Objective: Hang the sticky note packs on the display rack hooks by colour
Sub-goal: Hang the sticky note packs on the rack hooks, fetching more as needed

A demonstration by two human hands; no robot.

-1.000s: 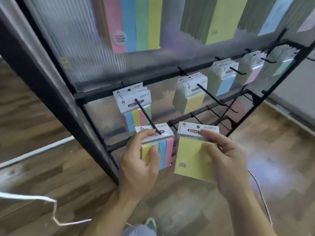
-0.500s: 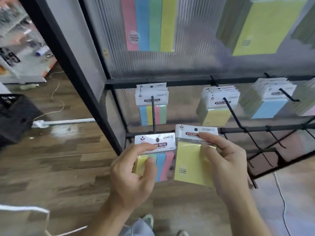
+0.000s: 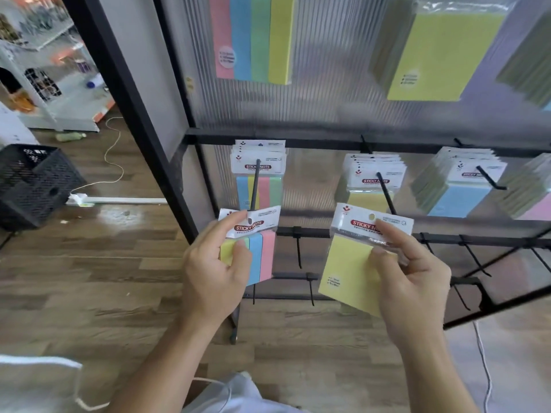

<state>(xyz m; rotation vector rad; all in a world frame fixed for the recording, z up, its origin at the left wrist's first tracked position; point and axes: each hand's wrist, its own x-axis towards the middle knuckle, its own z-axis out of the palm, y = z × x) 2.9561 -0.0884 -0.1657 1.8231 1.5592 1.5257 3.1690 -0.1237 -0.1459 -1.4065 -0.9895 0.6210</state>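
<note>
The four-colour sticky note pack (image 3: 256, 257), pinched in the left hand (image 3: 214, 281), sits at the tip of the leftmost hook (image 3: 255, 186) with its header hole just below that tip. The step in hand therefore looks like threading it on: next the hole must meet the tip and the pack slide back to the matching striped packs (image 3: 258, 165) hung there. Right of that hook the right hand (image 3: 414, 281) grips a yellow pack (image 3: 348, 269), below the hung yellow packs (image 3: 372, 177) it belongs with. Headers read "STICKY NOTE" on a red badge; smaller print is illegible.
</note>
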